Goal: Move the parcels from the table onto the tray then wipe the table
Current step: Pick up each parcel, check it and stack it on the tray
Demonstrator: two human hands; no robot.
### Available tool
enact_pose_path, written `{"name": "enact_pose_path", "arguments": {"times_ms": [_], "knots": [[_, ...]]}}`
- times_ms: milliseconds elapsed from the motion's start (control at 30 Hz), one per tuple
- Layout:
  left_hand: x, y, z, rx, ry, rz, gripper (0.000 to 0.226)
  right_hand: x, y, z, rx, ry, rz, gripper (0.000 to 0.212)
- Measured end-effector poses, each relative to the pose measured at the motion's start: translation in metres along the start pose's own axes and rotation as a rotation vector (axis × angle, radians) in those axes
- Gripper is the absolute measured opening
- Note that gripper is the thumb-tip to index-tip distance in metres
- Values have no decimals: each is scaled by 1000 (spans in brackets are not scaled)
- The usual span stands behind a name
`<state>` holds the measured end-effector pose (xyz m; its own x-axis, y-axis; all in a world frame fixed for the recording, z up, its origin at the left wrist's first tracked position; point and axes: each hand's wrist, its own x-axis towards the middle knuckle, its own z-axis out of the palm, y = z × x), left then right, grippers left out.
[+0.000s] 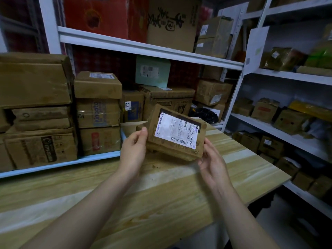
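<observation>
We hold one parcel (pixel 177 133) tilted above the bench (pixel 161 194), left hand (pixel 133 146) and right hand (pixel 212 159) each closed on an edge; possibly two stacked

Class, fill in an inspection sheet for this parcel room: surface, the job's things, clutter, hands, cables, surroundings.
Surface: wooden table, bare where visible.
Job's things: one labelled parcel, held up over the table; tray not seen.
Clutter: opened cardboard piece behind the parcel.
Hands: left hand and right hand grip the parcel's opposite ends.
Cables: nothing seen.
Surroundings: white shelving stacked with cardboard boxes.
</observation>
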<state>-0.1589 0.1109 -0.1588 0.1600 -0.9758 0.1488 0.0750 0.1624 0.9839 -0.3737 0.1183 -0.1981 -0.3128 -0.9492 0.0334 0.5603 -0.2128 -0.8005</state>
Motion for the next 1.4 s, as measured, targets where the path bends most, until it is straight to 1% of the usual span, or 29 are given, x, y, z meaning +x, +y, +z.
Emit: {"name": "enact_pose_path", "arguments": {"times_ms": [133, 200, 267, 300, 367, 433, 533, 633, 700, 767, 900, 1000, 1067, 1100, 1133, 1233, 1300, 1333, 1400], "knots": [[2, -6, 1, 8, 12, -6, 30, -2, 0, -3, 49, 24, 1, 41], [3, -11, 0, -17, 16, 3, 24, -1, 0, -3, 50, 26, -17, 43], [2, -14, -1, -45, 24, 36, 19, -3, -2, -1, 39, 45, -31, 50], [2, -14, -2, -42, 29, 53, 21, -2, -2, -1, 31, 45, -34, 49], [1, -14, -3, -29, 32, 100, 30, -1, 0, -2, 18, 31, -19, 37], [0, -13, -3, -28, 25, 154, 37, 1, 3, -1, 11, 47, 10, 34], [-2, -11, -4, -17, 25, 199, 45, 2, 6, 0, -4, 60, 53, 35], [-9, -6, -5, 44, 37, 238, 47, -2, 6, -1, 9, 59, 99, 43], [-12, -4, -4, 76, 15, 277, 48, -5, 6, -3, 38, 53, 131, 38], [-12, -5, -3, 78, -19, 299, 47, -7, 7, -2, 59, 54, 144, 36], [-6, -11, -2, 96, -30, 310, 53, -7, 8, -4, 142, 66, 132, 45], [-4, -16, -4, 59, -48, 262, 51, -8, 8, -4, 164, 81, 109, 62], [-6, -15, -3, 18, -68, 230, 35, -8, 9, -4, 151, 75, 98, 62], [-7, -14, -2, 24, -72, 226, 23, -7, 11, -4, 148, 72, 93, 57], [-8, -13, -2, 41, -78, 218, 19, -7, 12, -4, 147, 77, 92, 54], [-8, -18, -2, 131, -146, 148, 41, -7, 14, -2, 159, 83, 75, 56], [-8, -21, -2, 180, -161, 109, 54, -9, 13, 1, 189, 75, 77, 66], [-8, -22, -2, 169, -155, 103, 56, -10, 11, 2, 206, 70, 80, 71], [-8, -21, -2, 93, -141, 91, 54, -11, 10, 2, 221, 67, 88, 79]]}}
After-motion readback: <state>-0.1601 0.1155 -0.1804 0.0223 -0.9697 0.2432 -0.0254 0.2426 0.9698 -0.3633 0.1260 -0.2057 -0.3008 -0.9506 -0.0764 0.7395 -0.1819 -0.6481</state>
